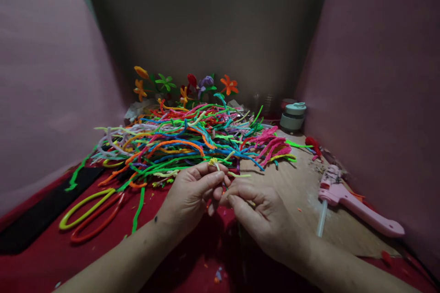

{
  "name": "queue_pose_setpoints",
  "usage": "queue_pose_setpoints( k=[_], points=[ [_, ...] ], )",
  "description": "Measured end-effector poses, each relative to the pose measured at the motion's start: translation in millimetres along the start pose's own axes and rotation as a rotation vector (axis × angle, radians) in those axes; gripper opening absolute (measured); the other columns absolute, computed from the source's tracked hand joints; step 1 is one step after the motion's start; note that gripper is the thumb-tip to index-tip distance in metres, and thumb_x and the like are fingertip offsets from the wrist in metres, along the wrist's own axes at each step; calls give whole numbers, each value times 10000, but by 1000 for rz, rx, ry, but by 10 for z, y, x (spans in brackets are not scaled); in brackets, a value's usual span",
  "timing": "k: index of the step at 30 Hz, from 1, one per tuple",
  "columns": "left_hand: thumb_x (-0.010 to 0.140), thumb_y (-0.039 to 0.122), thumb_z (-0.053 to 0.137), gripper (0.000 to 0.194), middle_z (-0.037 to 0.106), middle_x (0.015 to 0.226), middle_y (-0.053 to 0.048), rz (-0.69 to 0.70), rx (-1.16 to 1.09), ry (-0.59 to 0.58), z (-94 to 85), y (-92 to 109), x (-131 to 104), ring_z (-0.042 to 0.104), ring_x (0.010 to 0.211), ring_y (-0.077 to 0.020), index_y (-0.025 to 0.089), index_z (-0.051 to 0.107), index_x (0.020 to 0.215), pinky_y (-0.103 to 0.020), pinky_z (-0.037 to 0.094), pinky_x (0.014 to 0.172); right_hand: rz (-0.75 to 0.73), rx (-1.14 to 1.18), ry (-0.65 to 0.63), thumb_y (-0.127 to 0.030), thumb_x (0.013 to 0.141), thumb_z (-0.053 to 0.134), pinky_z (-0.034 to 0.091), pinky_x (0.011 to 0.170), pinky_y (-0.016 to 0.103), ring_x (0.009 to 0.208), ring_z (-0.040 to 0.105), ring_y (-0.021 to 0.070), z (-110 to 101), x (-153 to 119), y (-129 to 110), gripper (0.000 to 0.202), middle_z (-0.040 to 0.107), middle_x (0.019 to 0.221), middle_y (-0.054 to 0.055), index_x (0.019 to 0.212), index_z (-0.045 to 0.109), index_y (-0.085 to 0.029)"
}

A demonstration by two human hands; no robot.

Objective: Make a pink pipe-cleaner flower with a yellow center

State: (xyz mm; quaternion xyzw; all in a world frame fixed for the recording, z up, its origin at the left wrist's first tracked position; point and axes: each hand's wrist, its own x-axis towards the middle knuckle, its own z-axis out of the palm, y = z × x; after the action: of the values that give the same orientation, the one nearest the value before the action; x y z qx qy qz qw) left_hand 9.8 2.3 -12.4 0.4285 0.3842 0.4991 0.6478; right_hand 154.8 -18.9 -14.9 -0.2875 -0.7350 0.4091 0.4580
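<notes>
Both hands meet low in the middle of the view, fingertips pressed together around a small fuzzy pale-yellow pipe cleaner piece (216,163). The left hand (192,194) pinches it between thumb and forefinger, so its tufted, looped end pokes up just above the knuckles. The right hand (261,213) closes its fingers on the lower part, where a thin yellowish strand sticks out sideways; a dark stem seems to run down between the palms, though it is mostly hidden.

Just behind the hands sprawls a big loose heap of pipe cleaners (185,139), soft bristly wires in green, blue, orange, pink and lilac, tangled and curved. Behind the heap stand small finished flowers (228,84) with twisted wire petals in orange, purple and red. A pink plastic glue gun (357,208) lies on its side on a brown cardboard sheet (302,187), well to the right of the hands. A squat round jar (293,116) with a pale lid sits at the back right. Everything rests on a red cloth (165,256) dotted with fluff
</notes>
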Motion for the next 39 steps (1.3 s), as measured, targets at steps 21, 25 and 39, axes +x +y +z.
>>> queue_pose_setpoints(
  k=[21, 25, 39],
  points=[
    [762, 342, 562, 222, 413, 426, 69, -89, 410, -33, -110, 108, 57, 293, 348, -38, 130, 629, 753, -166, 211, 347, 288, 390, 124, -171, 745, 513, 391, 579, 229, 604, 516, 108, -166, 130, 144, 190, 594, 638, 13, 660, 683, -154],
    [719, 264, 571, 157, 459, 468, 54, -17, 754, -44, -138, 70, 96, 377, 427, -69, 136, 609, 638, -189, 282, 421, 373, 574, 88, -209, 713, 550, 346, 493, 230, 500, 475, 97, -203, 172, 211, 164, 569, 572, 12, 629, 670, -136],
    [704, 294, 600, 158, 524, 615, 26, 80, 585, 24, -118, 79, 83, 428, 549, -90, 136, 594, 705, -199, 328, 517, 373, 622, 65, -197, 709, 584, 340, 500, 225, 509, 486, 84, -159, 139, 285, 135, 569, 602, 5, 688, 702, -135]
  ],
)
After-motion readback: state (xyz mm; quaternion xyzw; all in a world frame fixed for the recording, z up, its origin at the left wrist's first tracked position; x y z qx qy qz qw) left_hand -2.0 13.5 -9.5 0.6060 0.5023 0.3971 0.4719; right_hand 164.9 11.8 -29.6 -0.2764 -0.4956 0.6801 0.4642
